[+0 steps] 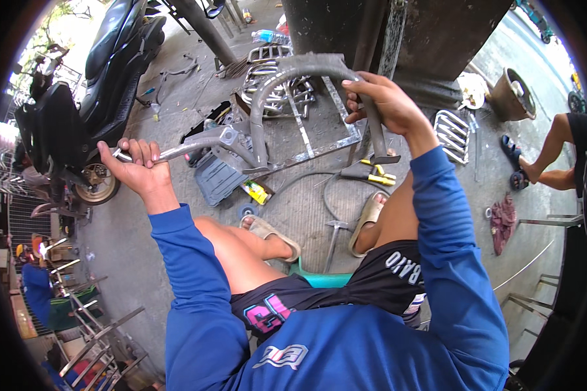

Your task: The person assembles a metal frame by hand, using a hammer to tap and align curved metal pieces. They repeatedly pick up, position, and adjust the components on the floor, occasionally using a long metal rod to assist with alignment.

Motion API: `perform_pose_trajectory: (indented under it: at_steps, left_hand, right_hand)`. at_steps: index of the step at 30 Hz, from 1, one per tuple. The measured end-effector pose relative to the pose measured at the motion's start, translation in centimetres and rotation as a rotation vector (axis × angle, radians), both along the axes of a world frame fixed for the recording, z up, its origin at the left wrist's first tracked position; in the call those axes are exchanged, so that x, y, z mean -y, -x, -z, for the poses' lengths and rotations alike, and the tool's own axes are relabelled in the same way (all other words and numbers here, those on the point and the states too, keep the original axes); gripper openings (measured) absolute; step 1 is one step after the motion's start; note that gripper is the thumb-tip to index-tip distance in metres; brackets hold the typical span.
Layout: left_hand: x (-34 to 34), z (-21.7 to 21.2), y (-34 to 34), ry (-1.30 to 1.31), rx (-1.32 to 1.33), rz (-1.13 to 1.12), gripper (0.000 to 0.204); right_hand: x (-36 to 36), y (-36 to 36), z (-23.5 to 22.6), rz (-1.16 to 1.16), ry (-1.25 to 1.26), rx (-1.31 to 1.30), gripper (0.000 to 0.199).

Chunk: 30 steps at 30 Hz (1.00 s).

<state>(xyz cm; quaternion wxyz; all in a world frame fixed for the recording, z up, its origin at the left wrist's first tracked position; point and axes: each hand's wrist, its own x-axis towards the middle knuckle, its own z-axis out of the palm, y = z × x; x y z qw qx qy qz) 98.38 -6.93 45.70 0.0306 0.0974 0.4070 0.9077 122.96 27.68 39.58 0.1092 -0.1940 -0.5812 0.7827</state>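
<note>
Up in front of the seated person, both hands grip one bent grey metal frame [287, 85], a tube that arches over and runs down on both sides. The left hand [137, 166] is closed around the frame's left arm, a tube ending near a small square bracket [228, 135]. The right hand [385, 98] is closed around the right leg of the arch, just above its flat foot. The frame hangs above the concrete floor [306, 208], between the two knees.

Two feet in two tan sandals [365, 218] rest on the floor below it. Between them lies one hammer [334, 238], its head away from the person. Just past the right sandal lie pliers with yellow grips [375, 174]; I cannot tell their number for sure. One grey plastic panel [218, 179] lies under the frame's left side, with one small yellow pack [255, 191] beside it. Chrome racks [274, 85] are stacked behind the frame, their count unclear, and one more chrome rack [451, 135] lies to the right. One dark scooter [91, 85] stands at the left. At the right edge, another person's leg [548, 156] shows, with two dark sandals. One round pot [512, 94] stands near it, and one red rag [503, 221] lies on the floor.
</note>
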Motion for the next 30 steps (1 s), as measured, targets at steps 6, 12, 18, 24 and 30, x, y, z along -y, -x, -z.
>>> perform_pose_trajectory:
  at_steps: [6,12,18,24,30]
  left_hand:
    - [3.0,2.6,4.3,-0.139,0.037,0.110,0.035]
    - [4.3,2.4,5.8,-0.222,-0.007,0.082,0.035]
    - [5.2,1.8,5.5,-0.257,-0.045,0.165,0.034]
    - [5.6,1.4,5.4,-0.218,-0.031,0.091,0.036]
    - [6.1,1.4,5.3,-0.230,-0.026,0.065,0.037]
  right_hand:
    - [2.7,-3.4,-4.4,-0.324,0.171,-0.329,0.053]
    - [8.2,-5.0,-7.0,-0.196,0.257,-0.153,0.036]
    - [10.9,-6.3,-7.4,-0.024,0.182,-0.236,0.033]
    - [11.2,-6.0,-6.9,-0.053,0.173,-0.234,0.033]
    - [11.2,-5.6,-6.0,-0.032,0.119,-0.226,0.035]
